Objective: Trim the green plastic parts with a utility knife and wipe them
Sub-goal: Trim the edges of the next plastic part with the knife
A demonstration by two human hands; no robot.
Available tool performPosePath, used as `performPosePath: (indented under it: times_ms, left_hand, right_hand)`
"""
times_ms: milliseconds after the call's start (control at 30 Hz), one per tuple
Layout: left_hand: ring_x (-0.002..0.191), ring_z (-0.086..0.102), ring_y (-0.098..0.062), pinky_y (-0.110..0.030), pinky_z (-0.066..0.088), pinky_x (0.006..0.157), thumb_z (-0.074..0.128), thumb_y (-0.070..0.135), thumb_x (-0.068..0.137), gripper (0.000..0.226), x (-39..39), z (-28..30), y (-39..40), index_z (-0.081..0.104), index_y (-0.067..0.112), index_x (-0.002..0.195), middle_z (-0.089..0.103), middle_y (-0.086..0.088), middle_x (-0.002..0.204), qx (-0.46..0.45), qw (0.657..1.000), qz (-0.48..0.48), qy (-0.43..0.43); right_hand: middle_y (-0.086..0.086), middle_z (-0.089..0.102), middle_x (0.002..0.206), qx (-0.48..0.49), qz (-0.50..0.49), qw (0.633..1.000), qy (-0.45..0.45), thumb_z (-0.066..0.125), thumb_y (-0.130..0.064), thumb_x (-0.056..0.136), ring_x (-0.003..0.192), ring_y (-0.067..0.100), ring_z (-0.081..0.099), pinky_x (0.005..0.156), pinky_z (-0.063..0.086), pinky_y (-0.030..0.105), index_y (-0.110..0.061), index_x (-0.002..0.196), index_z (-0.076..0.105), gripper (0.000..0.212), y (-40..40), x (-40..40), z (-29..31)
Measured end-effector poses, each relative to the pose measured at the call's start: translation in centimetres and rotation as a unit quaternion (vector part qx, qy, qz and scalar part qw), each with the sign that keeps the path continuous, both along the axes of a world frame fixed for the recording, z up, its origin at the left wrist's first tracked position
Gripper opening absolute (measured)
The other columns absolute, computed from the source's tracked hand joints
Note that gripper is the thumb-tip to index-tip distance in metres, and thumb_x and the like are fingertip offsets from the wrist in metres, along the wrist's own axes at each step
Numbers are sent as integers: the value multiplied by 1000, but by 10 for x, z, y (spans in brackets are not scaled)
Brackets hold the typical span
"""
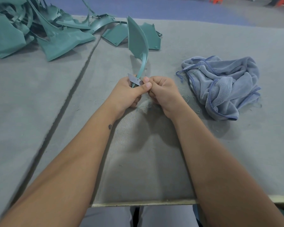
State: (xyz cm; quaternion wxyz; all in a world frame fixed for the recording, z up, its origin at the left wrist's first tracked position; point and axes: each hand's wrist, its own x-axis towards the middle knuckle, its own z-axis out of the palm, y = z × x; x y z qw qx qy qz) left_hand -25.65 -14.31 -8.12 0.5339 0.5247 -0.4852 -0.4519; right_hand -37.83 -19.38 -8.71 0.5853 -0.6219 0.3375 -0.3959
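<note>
A curved green plastic part point(136, 38) stands upright over the middle of the table, its wide fin at the top and its narrow stem running down into my hands. My left hand point(126, 95) grips the lower end of the stem, with the thumb reaching right. My right hand point(162, 92) is curled close against the left and pinches a small grey knife blade point(134, 80), which lies against the stem just above my left fingers. The blade's handle is hidden, if there is one. A crumpled blue cloth point(223, 86) lies to the right of my hands.
A heap of green plastic parts point(39, 30) covers the table's far left, with a few flat pieces point(116, 36) behind the held part. The grey felt table cover point(39, 112) has a seam running diagonally at left. Fine green shavings lie around the cloth.
</note>
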Motion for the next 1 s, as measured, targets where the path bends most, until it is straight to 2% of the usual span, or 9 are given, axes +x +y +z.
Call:
performPosePath:
  times_ms: [167,300,433,567,667,733,833,900,1000]
  left_hand:
    - [40,25,-6,-16,21,39,64,17,92,26,-1,-1,-1,45,16,75,33,10,46,2,1000,23,3]
    - [38,24,-4,-18,21,38,61,17,95,40,-6,-4,-3,34,20,64,31,13,43,-13,999,35,-34]
    - [41,28,-3,-16,25,39,55,28,97,26,-4,-5,-3,44,22,74,35,14,49,4,998,-24,-61]
    - [54,46,-8,-30,42,57,52,31,95,6,3,-8,-6,51,32,89,51,9,62,-24,979,41,-199]
    - [71,57,-13,-37,50,74,50,20,97,8,10,-7,-9,56,25,100,61,6,77,-33,957,103,-271]
    - [64,53,-11,-37,48,70,44,12,99,16,14,-4,-11,57,20,105,59,7,73,-19,972,99,-210]
    - [44,33,-5,-21,30,46,39,6,98,22,14,0,-11,55,20,96,41,10,53,-4,998,57,-32]
    - [41,24,-4,-17,21,39,39,5,95,18,15,1,-10,50,17,88,30,9,50,-3,996,30,82]
    - [41,19,-4,-17,18,38,49,12,86,17,17,0,-7,55,14,102,25,10,49,-12,988,-14,154]
  right_hand:
    - [-10,33,40,8,-24,1000,-14,53,-17,99,36,2,22,36,21,15,-21,46,57,53,-2,2,-2]
    - [-11,34,39,68,-91,991,-75,51,-20,100,34,3,23,35,20,18,-15,67,56,33,-9,3,-1]
    - [-12,34,39,99,-91,985,-107,49,-23,101,33,3,23,35,21,17,-14,74,55,29,-11,1,1]
    - [-9,34,40,95,-77,986,-115,48,-23,101,35,4,23,35,20,17,-13,74,52,29,-11,2,-2]
    - [-6,38,43,82,-57,990,-98,48,-19,101,37,6,23,37,20,18,-12,73,53,29,-12,2,-2]
    - [-4,40,45,62,-40,995,-72,49,-17,100,41,9,24,39,20,19,-13,71,56,29,-12,3,-3]
    - [-3,40,47,31,-12,999,-34,51,-18,98,41,9,26,38,21,19,-14,70,57,29,-9,4,-2]
    - [-3,37,45,11,0,1000,-16,51,-17,99,38,7,26,38,22,18,-13,68,55,31,-7,5,-1]
    - [-5,36,42,-8,12,1000,-1,51,-14,99,36,4,26,37,22,15,-11,67,53,33,-4,5,1]
